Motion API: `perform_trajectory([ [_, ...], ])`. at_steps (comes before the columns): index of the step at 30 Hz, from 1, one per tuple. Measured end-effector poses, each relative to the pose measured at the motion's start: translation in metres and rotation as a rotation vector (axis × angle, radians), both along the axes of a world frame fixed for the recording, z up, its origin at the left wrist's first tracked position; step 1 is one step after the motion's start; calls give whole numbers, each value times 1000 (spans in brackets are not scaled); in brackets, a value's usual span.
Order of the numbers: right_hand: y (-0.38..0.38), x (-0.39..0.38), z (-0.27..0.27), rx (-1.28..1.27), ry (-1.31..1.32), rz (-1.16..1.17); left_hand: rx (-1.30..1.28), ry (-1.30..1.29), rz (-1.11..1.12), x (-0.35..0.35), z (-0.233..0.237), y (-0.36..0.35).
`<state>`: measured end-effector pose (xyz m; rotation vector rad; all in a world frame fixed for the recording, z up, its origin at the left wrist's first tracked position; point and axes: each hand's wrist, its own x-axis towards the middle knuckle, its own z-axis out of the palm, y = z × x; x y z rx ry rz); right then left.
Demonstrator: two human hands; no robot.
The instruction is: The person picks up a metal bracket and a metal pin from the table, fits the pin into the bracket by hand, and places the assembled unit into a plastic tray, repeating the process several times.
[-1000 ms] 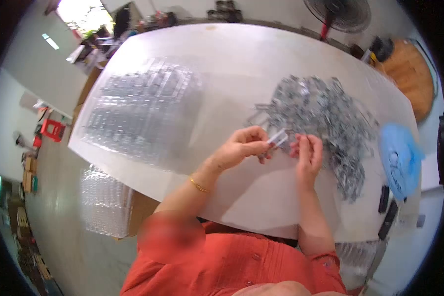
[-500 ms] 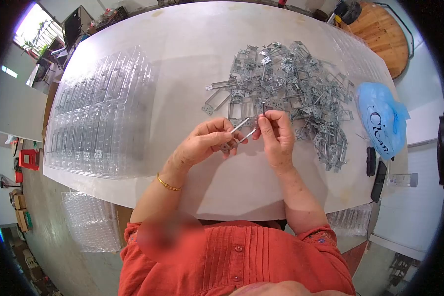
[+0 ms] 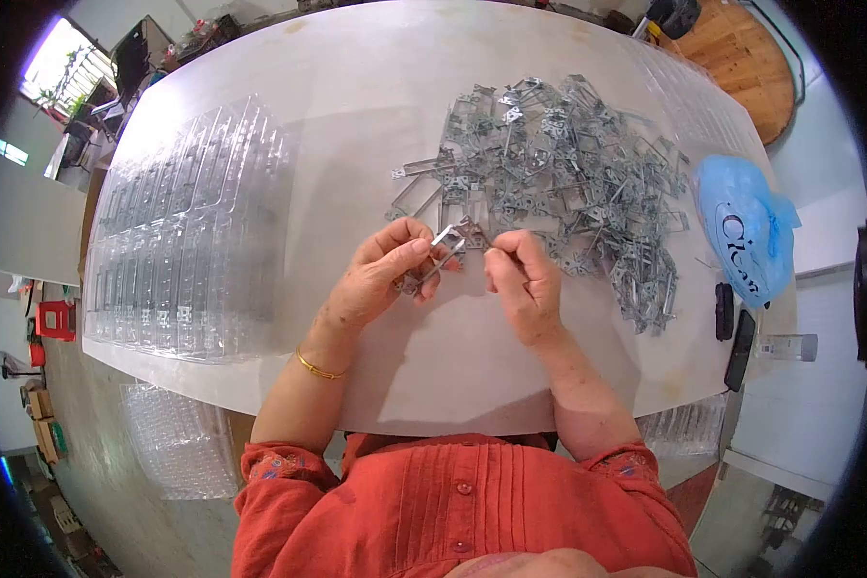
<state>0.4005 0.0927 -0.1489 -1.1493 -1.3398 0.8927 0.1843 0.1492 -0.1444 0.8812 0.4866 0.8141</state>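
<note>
- A person in a red shirt (image 3: 462, 491) sits or stands at the near edge of a pale bench (image 3: 356, 144), both bare hands raised over its surface.
- The left hand (image 3: 383, 268), with a gold bangle (image 3: 320, 367) at the wrist, pinches a metal bracket (image 3: 445, 250) between thumb and fingers, its grip closed on one side of the slim frame.
- The right hand (image 3: 525, 281) works close by, its grip pressed together with fingers curled in near the bracket's other end; whether it pinches anything is too hidden to tell.
- The held bracket is tilted above the bench, between the two hands and just beside the lower left part of a tangled pile of metal brackets (image 3: 568, 183).
- Well to the left of the pile, clear plastic trays (image 3: 193, 226) lie on the bench with metal pieces in rows.
- Right of the pile rests a blue plastic bag (image 3: 742, 231) with dark lettering; near it lie two dark objects (image 3: 723, 312), too small to identify, and a clear cylindrical container (image 3: 788, 348).
- More clear plastic sheets or trays (image 3: 689, 96) lie at the bench's far right, near a round wooden tabletop (image 3: 742, 72).
</note>
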Motion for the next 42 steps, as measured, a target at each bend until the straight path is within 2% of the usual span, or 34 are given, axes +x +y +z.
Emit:
perform_trajectory([
  [10, 0, -2, 7, -49, -1, 7, 36, 187, 35, -2, 8, 1],
  [15, 0, 0, 11, 7, -96, 17, 163, 350, 77, -6, 13, 2],
  [25, -1, -3, 12, -55, -72, 36, 236, 424, 103, -9, 16, 1],
  [30, 0, -1, 17, -248, 102, 145, 309, 500, 49, -8, 14, -2],
  [37, 2, -3, 20, -306, 92, 177, 316, 524, 25, -10, 16, -1],
  [39, 4, 1, 17, -361, 275, 285, 313, 601, -33, -9, 16, -1],
  [42, 7, 9, 17, -400, 361, 354, 291, 583, -89, -10, 13, -1],
])
